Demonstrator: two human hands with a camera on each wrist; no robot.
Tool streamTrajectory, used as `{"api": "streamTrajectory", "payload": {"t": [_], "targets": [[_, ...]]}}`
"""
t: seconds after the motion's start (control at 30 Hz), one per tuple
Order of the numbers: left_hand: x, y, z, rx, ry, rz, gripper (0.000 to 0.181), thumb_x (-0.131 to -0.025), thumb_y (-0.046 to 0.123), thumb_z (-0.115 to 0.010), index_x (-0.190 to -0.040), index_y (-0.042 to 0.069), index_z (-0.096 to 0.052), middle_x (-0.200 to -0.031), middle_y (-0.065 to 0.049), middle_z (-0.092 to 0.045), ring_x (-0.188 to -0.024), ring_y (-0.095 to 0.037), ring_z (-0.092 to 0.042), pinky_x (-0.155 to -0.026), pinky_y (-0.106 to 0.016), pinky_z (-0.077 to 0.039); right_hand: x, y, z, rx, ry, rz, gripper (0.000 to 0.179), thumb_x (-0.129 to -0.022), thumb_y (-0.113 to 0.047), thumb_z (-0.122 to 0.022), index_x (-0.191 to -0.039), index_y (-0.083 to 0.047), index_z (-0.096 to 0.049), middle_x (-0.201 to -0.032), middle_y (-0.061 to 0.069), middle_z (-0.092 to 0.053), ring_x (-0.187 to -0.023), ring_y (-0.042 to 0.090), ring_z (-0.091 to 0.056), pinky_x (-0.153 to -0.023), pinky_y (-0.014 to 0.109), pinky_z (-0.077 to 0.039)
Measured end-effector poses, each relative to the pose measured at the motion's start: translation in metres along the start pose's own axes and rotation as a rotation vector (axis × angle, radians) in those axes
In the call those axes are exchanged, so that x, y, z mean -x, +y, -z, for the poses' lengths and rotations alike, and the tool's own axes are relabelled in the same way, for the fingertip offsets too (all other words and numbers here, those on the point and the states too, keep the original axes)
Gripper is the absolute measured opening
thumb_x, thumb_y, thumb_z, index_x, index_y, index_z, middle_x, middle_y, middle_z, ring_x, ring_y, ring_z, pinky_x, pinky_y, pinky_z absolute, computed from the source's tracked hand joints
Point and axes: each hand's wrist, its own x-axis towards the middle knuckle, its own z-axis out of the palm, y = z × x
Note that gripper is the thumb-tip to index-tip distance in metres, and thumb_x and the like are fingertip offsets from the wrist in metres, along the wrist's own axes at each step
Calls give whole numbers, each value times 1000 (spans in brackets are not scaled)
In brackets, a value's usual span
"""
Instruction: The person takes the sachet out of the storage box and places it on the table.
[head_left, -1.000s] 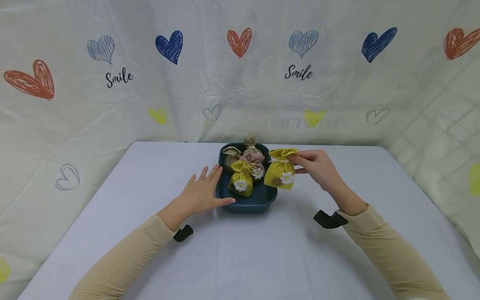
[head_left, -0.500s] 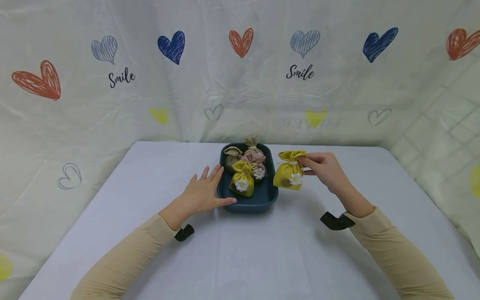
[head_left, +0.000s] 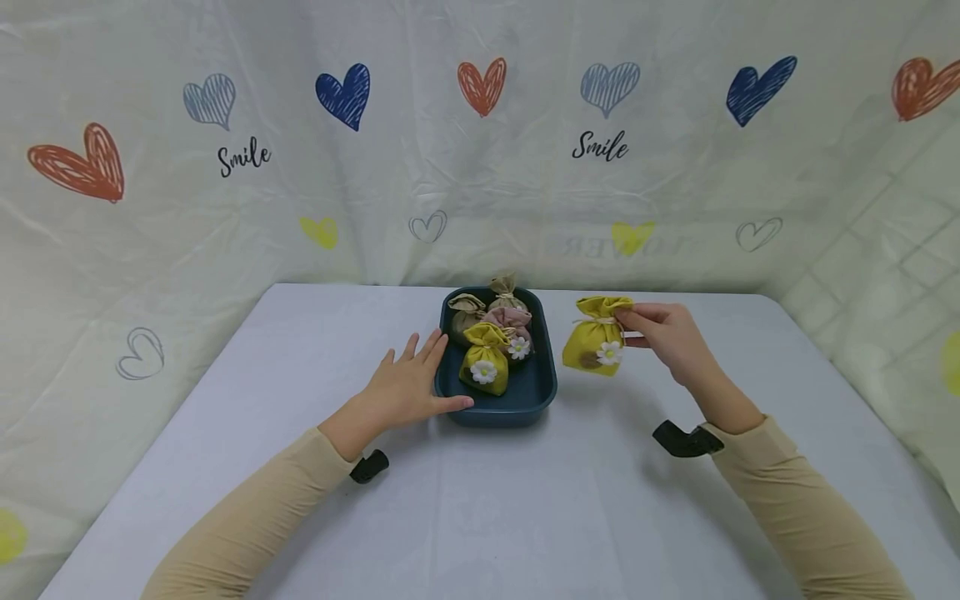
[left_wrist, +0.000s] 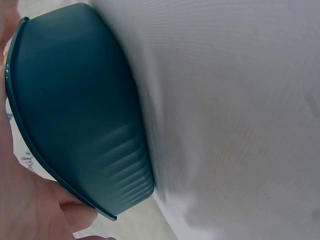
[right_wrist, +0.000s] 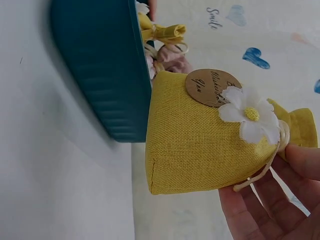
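My right hand (head_left: 667, 337) pinches a yellow drawstring pouch (head_left: 595, 346) by its tied neck, holding it in the air just right of a dark teal basin (head_left: 498, 417). In the right wrist view the yellow pouch (right_wrist: 200, 145) shows a white flower, a round brown tag and a cream cord. My left hand (head_left: 401, 387) spreads its fingers along the basin's left rim, thumb at the near corner. Inside the basin sit another yellow pouch (head_left: 486, 367) with a white flower, a pinkish pouch (head_left: 510, 321) and two brownish pouches, one the back pouch (head_left: 504, 290).
A white cloth covers the table (head_left: 495, 517). Behind it hangs a pale curtain (head_left: 525, 183) printed with hearts and "Smile". Dark wrist cameras sit at both cuffs, such as the right wrist camera (head_left: 684, 440).
My right hand has carried the yellow pouch rightward, from beside the basin's right rim to a short distance away from it. My left hand stays at the basin.
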Motion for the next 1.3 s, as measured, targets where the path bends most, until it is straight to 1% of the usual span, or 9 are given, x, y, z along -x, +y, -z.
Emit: {"api": "streamTrajectory", "payload": {"t": [0.07,0.13,0.4,0.63,0.83,1.1,1.3], "targets": [[0,0,0,-2,3,0,114,-87,82,-53,-166,11,-11,-172,-8,-7,-155,-41,-8,-118,-66,-15,-2,2,3,-11,0,2,44,-107,-14,-56,-134,21,-55,-101,-14,-66,-93,-5,-63,-78,22,-58],[0,0,1,-3,3,2,115,-87,83,-52,-166,12,-10,-172,-7,-6,-155,-40,-8,-118,-66,-15,-3,3,5,-19,-2,4,44,-107,-13,-55,-134,21,-54,-98,-19,-65,-92,-6,-63,-78,21,-57],[2,0,1,5,3,-5,115,-87,82,-53,-166,11,-12,-172,-8,-7,-155,-41,-8,-118,-66,-15,-7,10,16,-5,-5,-11,46,-108,-14,-52,-137,21,-50,-95,-25,-63,-91,-8,-62,-77,18,-56],[1,0,1,6,1,-9,115,-87,83,-52,-166,11,-11,-172,-8,-7,-155,-41,-8,-118,-66,-15,-10,17,27,28,19,-24,48,-109,-16,-50,-138,21,-50,-95,-27,-60,-91,-11,-59,-77,15,-54],[0,-1,1,6,0,-4,115,-87,83,-52,-166,12,-10,-172,-7,-6,-155,-40,-7,-118,-66,-15,-13,24,34,53,54,-47,50,-109,-20,-50,-141,19,-49,-92,-30,-59,-88,-14,-58,-76,12,-52],[2,0,2,8,1,0,115,-87,83,-53,-166,11,-11,-172,-8,-7,-155,-40,-8,-118,-66,-15,-16,33,45,44,95,-84,55,-109,-25,-51,-144,18,-46,-90,-32,-58,-86,-13,-57,-75,11,-51],[2,-1,1,9,5,-5,114,-87,83,-52,-166,12,-11,-172,-7,-6,-155,-40,-8,-118,-66,-14,-18,46,53,53,138,-120,58,-109,-28,-50,-145,16,-46,-90,-33,-58,-86,-12,-57,-74,10,-50]]}}
